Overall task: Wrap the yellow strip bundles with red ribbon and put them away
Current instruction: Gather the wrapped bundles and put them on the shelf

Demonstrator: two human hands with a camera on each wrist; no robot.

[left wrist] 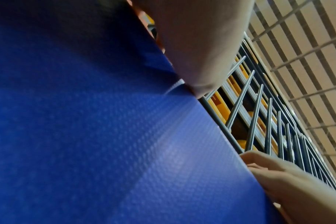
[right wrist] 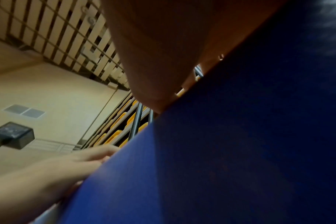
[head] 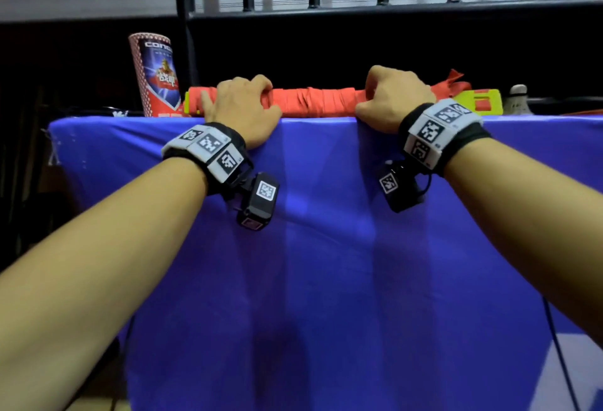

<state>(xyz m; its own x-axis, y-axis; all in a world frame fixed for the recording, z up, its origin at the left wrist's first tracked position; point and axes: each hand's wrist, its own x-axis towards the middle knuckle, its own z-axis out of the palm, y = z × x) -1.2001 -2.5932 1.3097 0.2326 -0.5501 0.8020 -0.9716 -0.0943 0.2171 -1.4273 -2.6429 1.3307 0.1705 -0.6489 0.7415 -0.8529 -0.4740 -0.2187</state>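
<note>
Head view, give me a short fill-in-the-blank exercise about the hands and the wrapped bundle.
The left hand and right hand grip the bundle, wound in ribbon coloured ____.
The draped cloth in front of the bundle is ____.
The printed tube stands to the ____ of the left hand.
Missing: red; blue; left.

Left hand (head: 244, 107), right hand (head: 394, 97): forearms bare; black wristband (head: 208, 149) on each, white panels of black square codes; black camera pod (head: 259, 202) slung beneath, code-tagged
</note>
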